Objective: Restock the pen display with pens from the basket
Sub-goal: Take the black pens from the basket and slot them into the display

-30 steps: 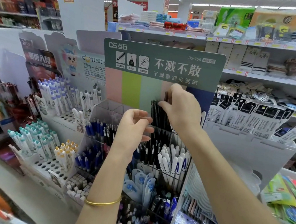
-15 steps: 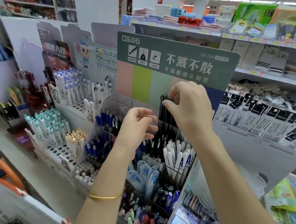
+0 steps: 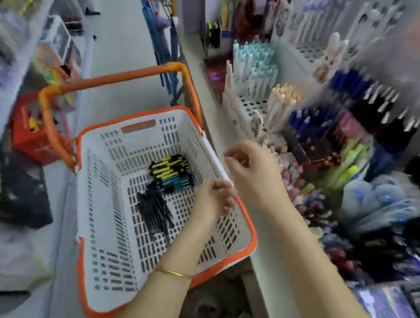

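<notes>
Pens lay loose on the slatted bottom of a white basket (image 3: 114, 146) with an orange rim. A bunch with yellow-and-black barrels (image 3: 169, 165) was nearest the far right corner, and teal-and-black pens (image 3: 177, 182) touched its near side. A pile of all-black pens (image 3: 155, 211) sat toward the middle of the bottom. The basket stood in the aisle with its right rim just beside the front edge of the white counter (image 3: 264, 272), and its orange handle (image 3: 112, 78) was raised over the far end.

The head view was smeared by motion, so fine detail was lost. The left hand (image 3: 212, 203) hung inside the basket near the right wall, above the pens and apart from them. Its back faced the camera with the fingers curled under, and I cannot tell whether they held anything. A gold bangle (image 3: 173, 273) circled that wrist. The right hand (image 3: 253, 174) hovered over the basket's right rim with its fingers bent, spread apart and empty.

On the counter, the pen display carried rows of white pens with teal caps (image 3: 254, 60) and white pens with yellow caps (image 3: 284, 96). Blue pens (image 3: 304, 120) and black pens with silver clips (image 3: 386, 112) stood further right. A red crate (image 3: 30, 135) sat on the floor to the left of the basket.
</notes>
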The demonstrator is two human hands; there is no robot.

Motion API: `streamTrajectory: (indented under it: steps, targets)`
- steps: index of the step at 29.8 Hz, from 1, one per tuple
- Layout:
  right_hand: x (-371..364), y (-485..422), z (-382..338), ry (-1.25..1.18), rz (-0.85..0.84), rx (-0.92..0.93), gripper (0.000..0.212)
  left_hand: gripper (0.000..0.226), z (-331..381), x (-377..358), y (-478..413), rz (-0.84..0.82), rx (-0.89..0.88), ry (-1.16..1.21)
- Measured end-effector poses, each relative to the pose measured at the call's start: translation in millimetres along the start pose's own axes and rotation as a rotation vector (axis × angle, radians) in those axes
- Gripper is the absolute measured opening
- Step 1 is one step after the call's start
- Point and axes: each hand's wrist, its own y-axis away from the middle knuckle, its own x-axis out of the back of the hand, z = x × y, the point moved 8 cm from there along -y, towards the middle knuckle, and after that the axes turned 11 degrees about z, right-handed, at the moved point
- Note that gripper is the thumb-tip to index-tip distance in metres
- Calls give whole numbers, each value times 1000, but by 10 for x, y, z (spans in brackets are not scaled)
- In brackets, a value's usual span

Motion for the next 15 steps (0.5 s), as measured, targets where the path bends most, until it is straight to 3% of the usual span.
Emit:
streamTrajectory:
  steps: [2,6,10,13,15]
  targets:
    - [-444,98,129,-76,-124,-90,6,31,-450,311,-139,93,141,-54]
    - [-1043,304,399,-117,-262,-236,12,13,-1105,844,-420,252,174,-421]
    - [-1416,419,626,-93,-346,-333,8,22,-1448,1341,-801,428,256,-676]
    - [-1648,424,773,-46,-378,-381,9,45,-1583,1553,-1045,470,351,-812]
    - [-1795,414,857,-35,-394,-409,8,46,-1645,1603,-1213,460,344,-863]
